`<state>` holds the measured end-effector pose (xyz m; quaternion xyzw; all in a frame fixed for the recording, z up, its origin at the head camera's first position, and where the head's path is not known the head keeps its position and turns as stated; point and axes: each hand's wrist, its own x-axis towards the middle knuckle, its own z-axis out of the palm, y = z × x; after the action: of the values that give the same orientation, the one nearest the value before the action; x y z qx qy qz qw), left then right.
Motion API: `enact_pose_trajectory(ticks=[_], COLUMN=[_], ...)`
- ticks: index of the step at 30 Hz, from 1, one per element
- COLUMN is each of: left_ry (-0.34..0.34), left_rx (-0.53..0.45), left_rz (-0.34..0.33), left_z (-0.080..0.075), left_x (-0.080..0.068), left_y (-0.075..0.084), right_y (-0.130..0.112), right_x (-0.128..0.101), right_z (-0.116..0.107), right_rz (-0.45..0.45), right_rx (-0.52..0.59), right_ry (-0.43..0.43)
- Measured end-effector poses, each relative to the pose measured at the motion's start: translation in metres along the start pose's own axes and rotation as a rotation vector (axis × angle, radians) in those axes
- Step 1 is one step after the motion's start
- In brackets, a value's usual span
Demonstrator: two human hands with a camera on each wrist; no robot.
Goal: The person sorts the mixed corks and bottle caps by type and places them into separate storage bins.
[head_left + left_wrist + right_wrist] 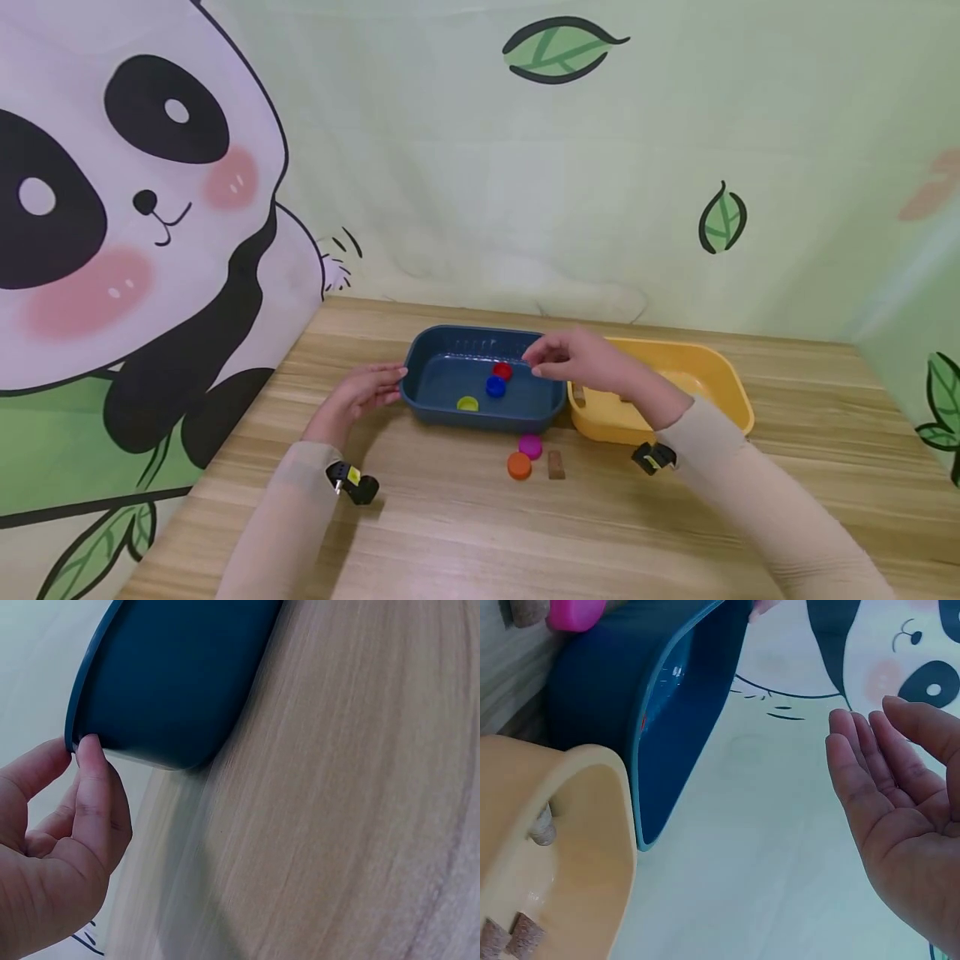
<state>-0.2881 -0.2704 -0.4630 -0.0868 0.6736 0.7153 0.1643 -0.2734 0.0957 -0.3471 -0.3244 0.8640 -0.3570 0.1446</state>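
My left hand [365, 390] pinches the left rim of a dark blue plastic basin [431, 414], thumb and fingertips meeting at the edge in the left wrist view. Above the basin's right end hovers my right hand [573, 360], fingers relaxed and nothing between them; the right wrist view shows its bare palm [907, 840]. Inside the basin lie a red cap [502, 370], a blue cap [496, 386] and a yellow cap [467, 403]. On the table before it rest a magenta cap [530, 447], an orange cap [519, 466] and a brown cork [556, 465].
A yellow basin [738, 400] stands against the blue one on the right, partly behind my right forearm. Several corks [526, 935] lie in it. Behind the wooden table [450, 533] hangs a pale green backdrop [450, 183] with a panda and leaves.
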Motion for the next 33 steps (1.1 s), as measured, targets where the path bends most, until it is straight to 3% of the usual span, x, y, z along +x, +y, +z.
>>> enact_pose_trajectory(ticks=[20,28,33], left_ry=[0.012,0.008,0.003], left_rx=[-0.005,-0.009,-0.015], left_rz=[-0.017,-0.015,-0.019], left_z=[0.001,0.003,0.003], left_x=[-0.001,-0.002,-0.001], left_y=[0.0,0.0,0.001], right_y=[0.017,0.03,0.037], right_x=[-0.072,-0.088,-0.093], right_z=[0.016,0.036,0.047], right_rz=[0.059,0.065,0.053], right_rx=[0.015,0.026,0.023], right_ry=[0.165,0.188,0.141])
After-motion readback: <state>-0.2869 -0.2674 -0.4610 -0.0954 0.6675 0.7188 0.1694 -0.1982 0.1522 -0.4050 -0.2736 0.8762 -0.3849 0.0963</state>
